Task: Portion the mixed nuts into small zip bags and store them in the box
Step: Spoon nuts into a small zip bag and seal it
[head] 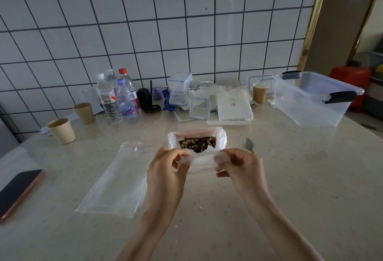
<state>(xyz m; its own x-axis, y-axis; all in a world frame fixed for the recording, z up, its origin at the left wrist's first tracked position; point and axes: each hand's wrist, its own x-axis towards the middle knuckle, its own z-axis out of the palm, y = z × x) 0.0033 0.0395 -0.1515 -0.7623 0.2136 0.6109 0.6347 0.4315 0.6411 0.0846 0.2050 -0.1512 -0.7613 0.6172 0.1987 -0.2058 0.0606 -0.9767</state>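
Note:
A white plastic bag (199,132) stands open in the middle of the table, with dark mixed nuts (196,144) showing inside. My left hand (165,169) pinches the near rim of the bag on its left side. My right hand (240,167) pinches the same rim on the right. A stack of clear zip bags (118,180) with a red seal line lies flat to the left of my left hand. A metal spoon (249,144) lies just right of the bag. The large clear storage box (315,99) stands open at the far right.
A phone (18,192) lies at the left edge. Paper cups (62,130) (84,112) (260,93), water bottles (118,99), small clear containers (179,88) and a white device (235,107) crowd the back by the tiled wall.

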